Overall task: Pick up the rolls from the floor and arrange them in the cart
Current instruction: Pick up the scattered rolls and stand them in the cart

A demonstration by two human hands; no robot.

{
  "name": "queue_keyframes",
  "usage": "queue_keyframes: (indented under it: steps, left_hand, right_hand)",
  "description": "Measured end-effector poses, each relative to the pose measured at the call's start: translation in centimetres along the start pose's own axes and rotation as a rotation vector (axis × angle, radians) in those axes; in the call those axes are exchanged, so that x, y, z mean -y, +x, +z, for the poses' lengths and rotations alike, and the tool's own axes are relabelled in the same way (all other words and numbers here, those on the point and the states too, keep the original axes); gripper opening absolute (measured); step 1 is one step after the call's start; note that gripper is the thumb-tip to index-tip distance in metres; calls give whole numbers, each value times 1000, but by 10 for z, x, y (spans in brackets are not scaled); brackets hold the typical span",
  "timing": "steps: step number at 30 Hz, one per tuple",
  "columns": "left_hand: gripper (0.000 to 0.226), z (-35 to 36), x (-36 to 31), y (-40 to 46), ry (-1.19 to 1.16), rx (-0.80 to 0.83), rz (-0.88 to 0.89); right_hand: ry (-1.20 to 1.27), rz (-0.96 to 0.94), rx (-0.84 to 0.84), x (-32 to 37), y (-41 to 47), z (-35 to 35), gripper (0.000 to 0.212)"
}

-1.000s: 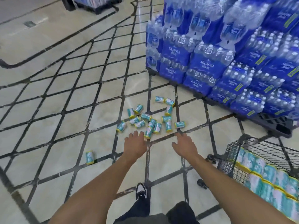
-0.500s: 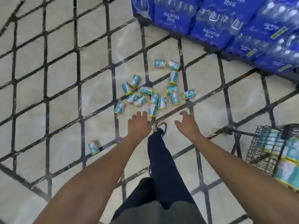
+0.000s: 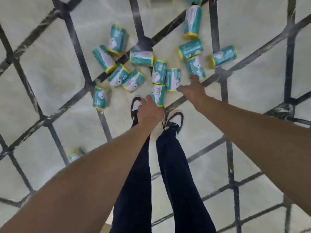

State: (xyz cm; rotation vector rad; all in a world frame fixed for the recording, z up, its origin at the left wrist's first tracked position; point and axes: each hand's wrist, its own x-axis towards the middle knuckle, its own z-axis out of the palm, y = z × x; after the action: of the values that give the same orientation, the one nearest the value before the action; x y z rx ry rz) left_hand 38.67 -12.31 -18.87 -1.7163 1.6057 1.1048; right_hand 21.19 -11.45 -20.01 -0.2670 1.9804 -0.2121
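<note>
Several teal-wrapped rolls with yellow ends lie scattered on the pale floor, most of them in a loose cluster (image 3: 158, 73) ahead of my feet. My left hand (image 3: 150, 113) reaches down to the nearest roll (image 3: 158, 95), fingers against its near end, not closed around it. My right hand (image 3: 193, 89) is spread open, its fingertips touching a roll (image 3: 196, 68) and its thumb beside another roll (image 3: 173, 79). One stray roll (image 3: 74, 153) lies apart at the left, partly hidden by my left forearm. The cart is out of view.
My two dark-and-white shoes (image 3: 174, 121) stand just behind the cluster, with my dark trouser legs below. The floor is pale tile crossed by dark diagonal bands (image 3: 223, 74). Further rolls (image 3: 192, 21) lie towards the top edge.
The view has dropped much closer to the floor; the water packs and cart have left the frame. Both hands have moved forward onto the nearest rolls of the cluster.
</note>
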Motion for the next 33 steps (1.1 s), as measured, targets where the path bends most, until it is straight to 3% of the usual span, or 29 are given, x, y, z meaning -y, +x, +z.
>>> queue_keyframes:
  steps: [6,11,14,18,22,25,28,33]
  left_hand:
    - [77,66,7,156,-131,65,-204]
    - [89,115,0,217,-232,103,-285]
    - [96,136,4,229,-250,-19,-268]
    - [88,142,15,235,-208,-118,-195]
    - [83,123,14,220,-222,-51,-162]
    - [83,89,6,180,-222,10,-128]
    - [81,40,-6,119,-256,35,-119]
    - [94,-73,-44,-20,-355,-7,-100]
  right_hand:
    - [115,52,-53,-15,143,84,91]
    - [169,88,-173,-31,214,119,106]
    - [158,95,-282,-46,239,123,117]
    - [100,31,-330,-60,250,117,113]
    - [280,44,-292,-54,224,111,107]
    - [430,21,-250,-49,177,89,89]
    - [482,20,-229,-42,105,52,80]
    - [609,5,-218,-11,-58,-36,84]
